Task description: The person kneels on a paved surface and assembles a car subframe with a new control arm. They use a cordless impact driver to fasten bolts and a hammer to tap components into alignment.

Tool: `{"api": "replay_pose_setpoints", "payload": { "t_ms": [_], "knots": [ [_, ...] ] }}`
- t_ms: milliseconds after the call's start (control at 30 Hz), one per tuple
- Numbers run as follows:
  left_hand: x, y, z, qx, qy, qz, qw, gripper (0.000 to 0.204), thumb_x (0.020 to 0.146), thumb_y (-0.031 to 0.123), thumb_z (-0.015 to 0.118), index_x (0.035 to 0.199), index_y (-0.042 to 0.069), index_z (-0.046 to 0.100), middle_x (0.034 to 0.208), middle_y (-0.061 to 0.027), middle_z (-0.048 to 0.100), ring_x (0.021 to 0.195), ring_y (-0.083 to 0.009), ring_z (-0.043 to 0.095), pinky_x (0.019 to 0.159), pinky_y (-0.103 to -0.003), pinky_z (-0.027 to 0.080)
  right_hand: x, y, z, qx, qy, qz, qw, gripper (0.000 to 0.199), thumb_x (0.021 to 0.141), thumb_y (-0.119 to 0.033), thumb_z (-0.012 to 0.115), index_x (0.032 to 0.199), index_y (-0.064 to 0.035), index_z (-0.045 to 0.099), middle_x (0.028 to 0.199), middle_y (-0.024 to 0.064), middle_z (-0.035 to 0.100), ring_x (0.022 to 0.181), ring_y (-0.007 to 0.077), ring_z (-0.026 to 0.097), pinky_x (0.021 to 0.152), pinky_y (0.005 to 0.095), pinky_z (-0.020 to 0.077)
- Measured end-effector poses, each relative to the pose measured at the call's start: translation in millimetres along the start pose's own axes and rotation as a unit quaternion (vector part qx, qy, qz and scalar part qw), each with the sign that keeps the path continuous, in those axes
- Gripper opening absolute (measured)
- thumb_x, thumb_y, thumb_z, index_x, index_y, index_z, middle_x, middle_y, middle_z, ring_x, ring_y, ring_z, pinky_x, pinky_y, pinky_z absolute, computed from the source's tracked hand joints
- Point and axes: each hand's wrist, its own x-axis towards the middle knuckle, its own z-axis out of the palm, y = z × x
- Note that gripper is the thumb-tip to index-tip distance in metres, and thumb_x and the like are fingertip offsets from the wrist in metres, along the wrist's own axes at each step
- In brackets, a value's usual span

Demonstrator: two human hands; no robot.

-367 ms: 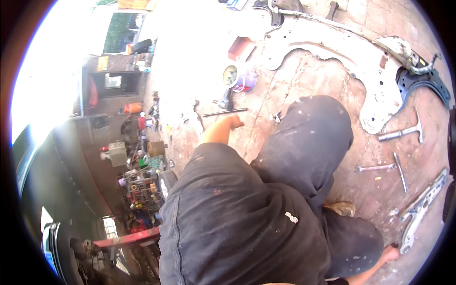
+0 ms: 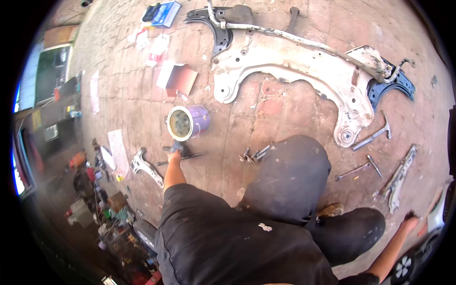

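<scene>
At the end of my outstretched left arm, my left hand (image 2: 175, 156) is closed around the lower part of a dark power tool (image 2: 179, 147), whose exact kind is partly hidden. A thin dark rod (image 2: 192, 156) lies on the floor beside that hand. Just beyond stands a purple bucket (image 2: 200, 118) with a pale rim and murky contents. Out to the right, my right hand (image 2: 411, 221) is low near the floor; its fingers are too small and dark to make out. Several bolts (image 2: 256, 154) lie by my bent knee.
A large pale metal subframe (image 2: 285, 54) with a bar and dark arms lies ahead. To the right are a T-handle wrench (image 2: 373, 137), a combination wrench (image 2: 351, 172) and a control arm (image 2: 399, 180). Another control arm (image 2: 146, 167) and an open box (image 2: 183, 80) lie left.
My left hand has reached forward from the floor near the rod to the dark power tool. My right arm has swung outward, and the view has shifted, showing more floor at left.
</scene>
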Motion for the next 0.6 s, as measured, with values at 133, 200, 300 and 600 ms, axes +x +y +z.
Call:
{"api": "replay_pose_setpoints", "payload": {
  "t_ms": [133, 200, 300, 600],
  "knots": [
    [31, 1, 19, -0.328, 0.051, -0.063, 0.941, 0.1, 0.085, 0.073, 0.056, 0.157, 0.008, 0.03, 0.153, -0.0238, 0.042, 0.138, -0.0372, 0.046, 0.11, -0.046, 0.041, -59, -64, 74, 0.01, -0.097, -0.013, 0.995, 0.077, 0.102, -0.054, 0.035, 0.156, -0.0001, 0.025, 0.159, 0.0199, 0.036, 0.143, 0.0347, 0.041, 0.119, 0.0459, 0.0279],
    [45, 2, 26, -0.404, 0.015, -0.09, 0.91, 0.103, 0.088, 0.075, 0.049, 0.151, -0.005, 0.034, 0.145, -0.024, 0.051, 0.131, -0.0373, 0.053, 0.106, -0.046, 0.045, -78, -87, 113, 0.006, -0.136, -0.013, 0.991, 0.078, 0.102, -0.055, 0.036, 0.157, -0.0015, 0.022, 0.159, 0.0211, 0.035, 0.143, 0.0362, 0.04, 0.119, 0.0469, 0.0275],
    [59, 4, 36, -0.4, 0.073, -0.143, 0.902, 0.104, 0.089, 0.074, 0.051, 0.132, -0.021, 0.048, 0.129, -0.0247, 0.064, 0.116, -0.0383, 0.064, 0.098, -0.045, 0.051, -93, -107, 153, -0.016, -0.17, -0.029, 0.985, 0.04, 0.104, -0.039, 0.047, 0.129, -0.0076, 0.053, 0.117, 0.0137, 0.064, 0.102, 0.0309, 0.064, 0.082, 0.0391, 0.0513],
    [93, -14, 33, -0.651, -0.123, -0.154, 0.733, 0.034, 0.097, 0.049, 0.053, 0.105, 0.018, 0.066, 0.111, -0.0046, 0.07, 0.098, -0.0257, 0.068, 0.092, -0.046, 0.052, -175, -100, 202, -0.161, -0.273, -0.083, 0.945, 0.038, 0.099, -0.051, 0.052, 0.098, -0.0131, 0.055, 0.089, 0.0072, 0.069, 0.082, 0.0211, 0.067, 0.069, 0.0315, 0.0492]
  ]
}}
